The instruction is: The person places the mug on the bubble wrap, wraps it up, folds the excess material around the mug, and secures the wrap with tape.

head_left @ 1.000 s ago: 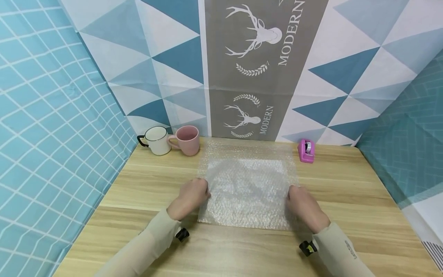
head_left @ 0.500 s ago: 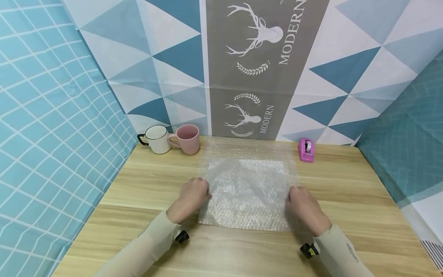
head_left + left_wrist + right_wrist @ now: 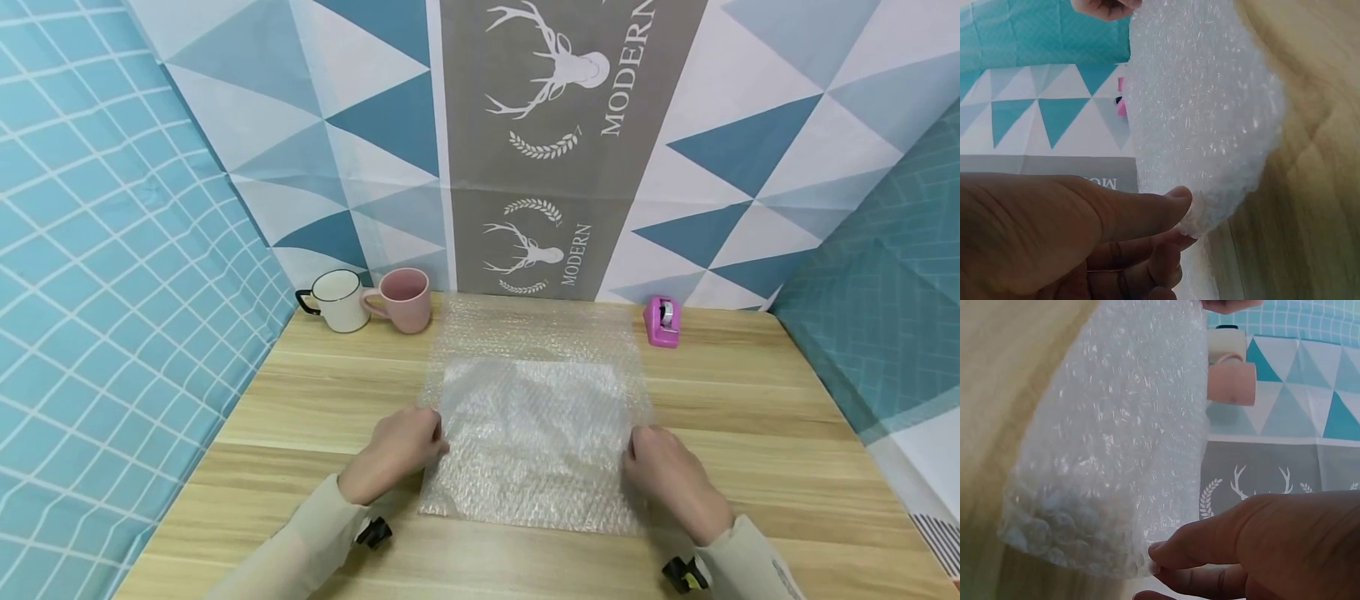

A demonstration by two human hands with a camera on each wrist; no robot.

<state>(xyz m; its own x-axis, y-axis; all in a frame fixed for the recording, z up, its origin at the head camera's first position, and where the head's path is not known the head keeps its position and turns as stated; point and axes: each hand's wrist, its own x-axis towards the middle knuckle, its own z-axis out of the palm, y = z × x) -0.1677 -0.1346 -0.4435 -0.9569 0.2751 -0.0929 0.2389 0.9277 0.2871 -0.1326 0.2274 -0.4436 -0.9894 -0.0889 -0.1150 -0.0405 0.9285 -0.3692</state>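
Observation:
A clear sheet of bubble wrap (image 3: pixel 525 500) lies in the middle of the table, and a white rectangle (image 3: pixel 585 383) shows through it. My left hand (image 3: pixel 401 450) pinches the wrap's left edge. In the left wrist view the left thumb (image 3: pixel 1147 211) presses the wrap's edge against the curled fingers. On the opposite edge my right hand (image 3: pixel 667 475) pinches the wrap between thumb and finger, as the right wrist view shows. Seen from both wrists, the bubble wrap (image 3: pixel 1110 437) bulges up between the hands. Whether anything lies under its near part is hidden.
At the back left stand a white mug with a black rim (image 3: pixel 341 302) and a pink mug (image 3: pixel 407 302) side by side. A pink tape dispenser (image 3: pixel 663 322) sits at the back right. Patterned cloth (image 3: pixel 517 150) hangs behind the wooden table (image 3: pixel 750 433).
Both hands have moved toward the person, holding the edges of the bubble wrap. Its near edge has come closer, and the white rectangle's far edge shows slightly nearer too.

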